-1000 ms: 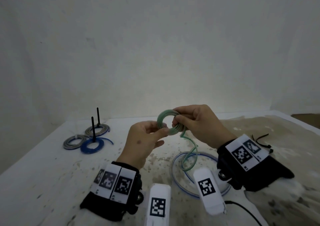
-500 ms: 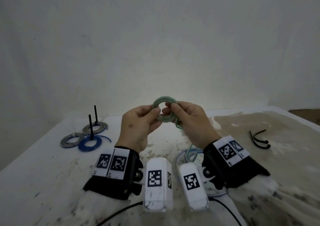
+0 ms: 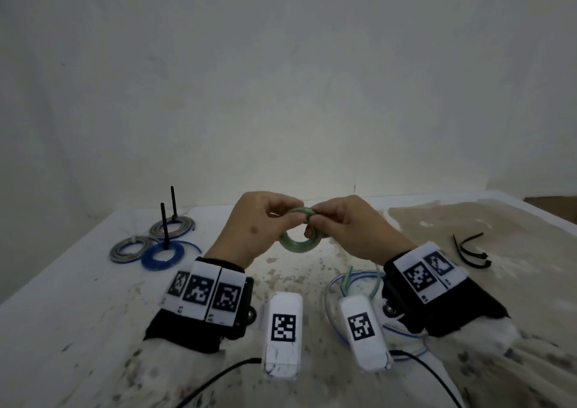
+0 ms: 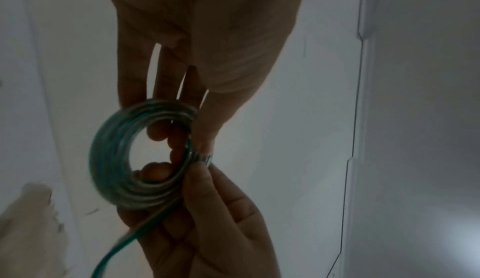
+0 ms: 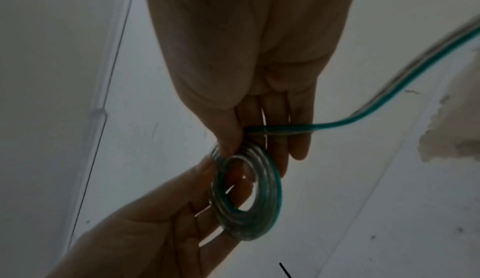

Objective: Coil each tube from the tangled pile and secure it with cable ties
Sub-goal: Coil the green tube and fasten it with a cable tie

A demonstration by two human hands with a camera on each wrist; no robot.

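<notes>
A small coil of green-and-clear tube (image 3: 299, 241) is held in the air above the white table (image 3: 71, 301), between both hands. My left hand (image 3: 260, 225) pinches its left top edge with thumb and fingers. My right hand (image 3: 338, 225) pinches the right top edge, where the loose tail (image 5: 389, 95) leaves the coil (image 5: 246, 198). That tail hangs down to a loose loop of tube (image 3: 346, 279) on the table under my right wrist. In the left wrist view the coil (image 4: 135, 155) shows as several tight turns.
Three finished coils (image 3: 156, 245) lie at the back left, two with black cable ties (image 3: 163, 223) standing upright. Two loose black cable ties (image 3: 471, 251) lie at the right. A clear-and-blue tube (image 3: 402, 334) loops on the table under my right wrist. A bare wall stands behind.
Both hands turned the coil and lowered it slightly. More of the tail is wound on, so less tube hangs below.
</notes>
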